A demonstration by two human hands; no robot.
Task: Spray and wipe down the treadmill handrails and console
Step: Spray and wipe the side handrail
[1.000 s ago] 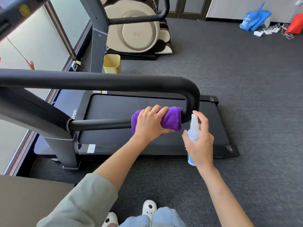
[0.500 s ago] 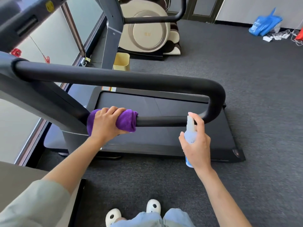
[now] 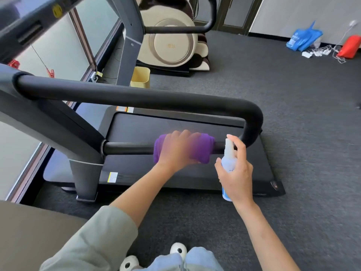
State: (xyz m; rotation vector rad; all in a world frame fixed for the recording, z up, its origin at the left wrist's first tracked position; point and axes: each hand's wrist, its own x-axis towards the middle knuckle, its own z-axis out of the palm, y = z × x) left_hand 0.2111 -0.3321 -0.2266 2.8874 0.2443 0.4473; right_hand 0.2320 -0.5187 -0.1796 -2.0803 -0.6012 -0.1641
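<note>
The treadmill's black looped handrail (image 3: 136, 95) runs across the view, its lower bar (image 3: 127, 148) joining the grey upright. My left hand (image 3: 175, 148) grips a purple cloth (image 3: 203, 148) wrapped round the lower bar, near its right bend; hand and cloth are motion-blurred. My right hand (image 3: 235, 169) holds a small white spray bottle (image 3: 228, 155) upright just right of the cloth, index finger on the nozzle top. The console (image 3: 25, 26) shows only as a dark edge at top left.
The black treadmill belt (image 3: 175, 126) lies below the rail on grey carpet. A beige massage chair (image 3: 172, 44) and a yellow bin (image 3: 140, 77) stand behind. Blue bag (image 3: 304, 38), red bag (image 3: 349, 46) and cables lie far right. Windows line the left side.
My left hand slid the cloth left along the lower bar to the upright, then back right toward the bend. My right hand kept the bottle near the bend.
</note>
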